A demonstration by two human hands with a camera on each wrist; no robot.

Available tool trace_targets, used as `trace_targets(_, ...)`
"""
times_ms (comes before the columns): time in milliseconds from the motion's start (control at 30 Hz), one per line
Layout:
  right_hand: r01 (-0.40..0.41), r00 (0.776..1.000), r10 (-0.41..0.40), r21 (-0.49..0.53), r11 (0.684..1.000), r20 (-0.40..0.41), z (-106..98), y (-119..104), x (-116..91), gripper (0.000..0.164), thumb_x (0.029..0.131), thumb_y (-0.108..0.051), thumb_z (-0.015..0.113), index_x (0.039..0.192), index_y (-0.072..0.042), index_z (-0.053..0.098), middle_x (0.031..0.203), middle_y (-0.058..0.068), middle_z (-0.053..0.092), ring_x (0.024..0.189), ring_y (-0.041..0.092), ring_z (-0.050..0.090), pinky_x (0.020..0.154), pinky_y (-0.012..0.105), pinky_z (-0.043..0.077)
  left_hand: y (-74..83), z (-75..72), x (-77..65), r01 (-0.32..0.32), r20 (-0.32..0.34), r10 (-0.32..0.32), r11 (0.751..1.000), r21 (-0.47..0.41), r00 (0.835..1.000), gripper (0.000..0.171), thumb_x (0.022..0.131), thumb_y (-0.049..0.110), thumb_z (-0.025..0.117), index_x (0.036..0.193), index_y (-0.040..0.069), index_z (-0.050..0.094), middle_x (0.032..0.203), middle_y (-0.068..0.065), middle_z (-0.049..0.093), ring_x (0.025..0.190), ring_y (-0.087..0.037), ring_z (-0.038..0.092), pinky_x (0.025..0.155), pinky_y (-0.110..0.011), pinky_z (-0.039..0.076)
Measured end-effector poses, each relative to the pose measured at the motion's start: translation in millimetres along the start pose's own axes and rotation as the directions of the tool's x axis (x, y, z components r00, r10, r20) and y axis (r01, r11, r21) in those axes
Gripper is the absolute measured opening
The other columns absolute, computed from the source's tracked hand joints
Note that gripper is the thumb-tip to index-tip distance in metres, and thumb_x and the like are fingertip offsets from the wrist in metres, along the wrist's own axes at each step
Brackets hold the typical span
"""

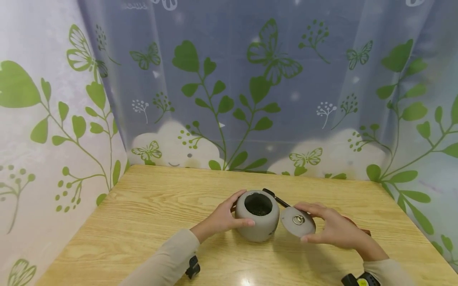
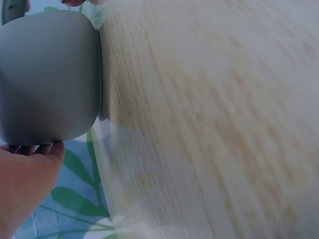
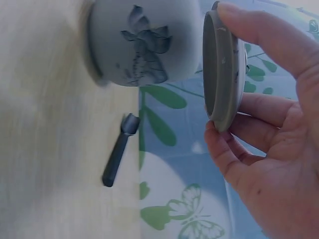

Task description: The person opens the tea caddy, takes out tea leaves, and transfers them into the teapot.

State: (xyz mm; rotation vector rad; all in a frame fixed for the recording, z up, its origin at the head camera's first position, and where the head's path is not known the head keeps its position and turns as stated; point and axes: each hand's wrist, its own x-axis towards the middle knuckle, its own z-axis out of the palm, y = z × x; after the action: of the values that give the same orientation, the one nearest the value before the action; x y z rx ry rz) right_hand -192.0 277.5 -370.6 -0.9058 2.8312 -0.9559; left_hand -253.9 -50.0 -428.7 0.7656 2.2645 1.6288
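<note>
A rounded grey ceramic jar point(image 1: 258, 226) stands upright and uncovered on the wooden table, with something dark inside that I cannot make out. My left hand point(image 1: 225, 216) grips it from the left, thumb across the front and fingers round the far side. A dark flower picture decorates its wall point(image 3: 147, 45). In my right hand point(image 1: 334, 226) is the jar's round grey lid point(image 1: 297, 223), pinched by the edge between thumb and fingers. The lid has a brass-coloured ring on top. It is tilted just right of the jar, apart from it in the right wrist view.
A small black scoop-like tool point(image 3: 117, 154) lies on the table point(image 1: 161, 206) behind the jar and lid. Partly hidden behind my right hand is a reddish-brown object point(image 1: 365, 231). Leaf-patterned curtains point(image 1: 229, 91) border the table at the back and sides.
</note>
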Motion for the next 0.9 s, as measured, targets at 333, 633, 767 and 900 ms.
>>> trace_targets(333, 0.030, 0.997, -0.034, -0.054, 0.998, -0.076, -4, -6, 17, 0.075, 0.076, -0.042, 0.080, 0.140, -0.017, 0.051, 0.140, 0.008, 0.051, 0.118, 0.019, 0.050, 0.090, 0.041, 0.049, -2.5, 0.3, 0.9, 0.010, -0.006, -0.010, 1.000, -0.010, 1.000, 0.095, 0.077, 0.043, 0.080, 0.152, 0.026, 0.025, 0.154, -0.003, 0.030, 0.138, -0.029, 0.036, 0.105, -0.043, 0.040)
trace_targets(633, 0.053, 0.997, -0.053, -0.004, 0.999, -0.059, -3, -20, 40, 0.076, 0.078, -0.038, 0.080, 0.142, -0.013, 0.048, 0.144, 0.010, 0.047, 0.124, 0.029, 0.047, 0.094, 0.048, 0.046, -3.4, -0.9, 1.2, 0.005, 0.002, -0.005, 1.000, -0.013, 1.000, 0.093, 0.078, 0.043, 0.079, 0.152, 0.028, 0.024, 0.154, -0.001, 0.029, 0.138, -0.027, 0.036, 0.108, -0.043, 0.037)
trace_targets(767, 0.066, 0.996, -0.065, 0.014, 0.998, -0.054, 1, -23, 53, 0.077, 0.078, -0.040, 0.080, 0.142, -0.014, 0.048, 0.145, 0.009, 0.045, 0.128, 0.032, 0.044, 0.096, 0.052, 0.044, -2.7, -0.3, 1.4, 0.004, 0.008, -0.003, 1.000, -0.017, 1.000, 0.093, 0.079, 0.043, 0.078, 0.153, 0.026, 0.023, 0.154, -0.002, 0.028, 0.138, -0.026, 0.035, 0.108, -0.043, 0.036)
trace_targets(900, 0.079, 0.996, -0.077, 0.030, 0.996, -0.048, 6, -24, 65, 0.078, 0.077, -0.043, 0.079, 0.143, -0.015, 0.047, 0.146, 0.008, 0.045, 0.131, 0.032, 0.041, 0.097, 0.054, 0.042, -1.7, -0.2, 1.0, 0.006, 0.020, -0.006, 1.000, -0.021, 1.000, 0.094, 0.080, 0.043, 0.077, 0.153, 0.024, 0.021, 0.155, -0.002, 0.028, 0.139, -0.026, 0.034, 0.109, -0.043, 0.036)
